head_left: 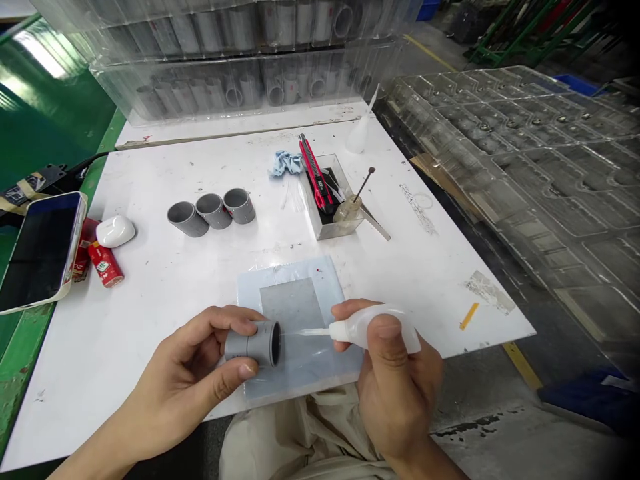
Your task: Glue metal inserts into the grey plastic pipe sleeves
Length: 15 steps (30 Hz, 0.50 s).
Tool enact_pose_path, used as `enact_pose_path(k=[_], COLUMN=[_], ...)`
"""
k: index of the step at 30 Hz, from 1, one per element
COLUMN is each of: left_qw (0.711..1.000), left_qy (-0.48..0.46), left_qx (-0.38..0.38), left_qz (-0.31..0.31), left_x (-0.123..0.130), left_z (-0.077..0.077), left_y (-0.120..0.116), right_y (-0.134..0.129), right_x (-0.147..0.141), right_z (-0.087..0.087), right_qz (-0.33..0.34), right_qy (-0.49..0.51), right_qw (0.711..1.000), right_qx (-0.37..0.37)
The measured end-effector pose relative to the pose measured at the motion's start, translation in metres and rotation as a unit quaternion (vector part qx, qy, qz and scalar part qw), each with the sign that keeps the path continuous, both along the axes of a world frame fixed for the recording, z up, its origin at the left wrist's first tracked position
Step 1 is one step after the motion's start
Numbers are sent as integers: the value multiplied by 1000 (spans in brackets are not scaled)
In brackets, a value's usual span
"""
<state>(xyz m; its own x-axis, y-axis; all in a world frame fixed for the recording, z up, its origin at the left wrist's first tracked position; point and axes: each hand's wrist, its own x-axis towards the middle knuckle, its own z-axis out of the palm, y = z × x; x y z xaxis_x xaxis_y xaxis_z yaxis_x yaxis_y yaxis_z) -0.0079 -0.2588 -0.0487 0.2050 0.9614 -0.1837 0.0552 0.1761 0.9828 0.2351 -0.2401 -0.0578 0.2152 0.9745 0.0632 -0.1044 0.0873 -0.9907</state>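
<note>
My left hand (195, 373) is closed around a short grey tube (250, 345), held on its side with the dark open end facing right. In my right hand (400, 373) is a white squeeze bottle (373, 327), gripped between thumb and fingers. Its thin nozzle points left, with the tip close to the tube's open end; whether it touches the rim I cannot tell. Below both hands lies a light blue cloth (320, 270) with a grey rectangular sheet (293, 300) on it. Several more grey tubes (214, 212) stand in a row farther back.
A clear box (343, 229) holds a red utility knife (315, 175) and a small glass jar (347, 211). Crumpled blue tissue (286, 163) and another squeeze bottle (358, 137) sit nearby. A phone (40, 250) lies left. Tube-filled clear trays (190, 100) line the back; clear trays (525, 153) are stacked right.
</note>
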Motion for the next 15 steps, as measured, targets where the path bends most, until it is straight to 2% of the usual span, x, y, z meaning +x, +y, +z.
enact_pose_path(k=[10,15], left_qw=[1000,999], left_qy=[2,13], left_qx=[-16,-36], left_qz=[7,31], left_x=[0,2], left_z=[0,3], left_y=[-1,-1], right_y=[-1,-1], right_x=[0,2], right_z=[-5,2], right_qz=[-11,-9], right_qy=[2,9], right_qw=[1000,1000], right_qx=[10,-5])
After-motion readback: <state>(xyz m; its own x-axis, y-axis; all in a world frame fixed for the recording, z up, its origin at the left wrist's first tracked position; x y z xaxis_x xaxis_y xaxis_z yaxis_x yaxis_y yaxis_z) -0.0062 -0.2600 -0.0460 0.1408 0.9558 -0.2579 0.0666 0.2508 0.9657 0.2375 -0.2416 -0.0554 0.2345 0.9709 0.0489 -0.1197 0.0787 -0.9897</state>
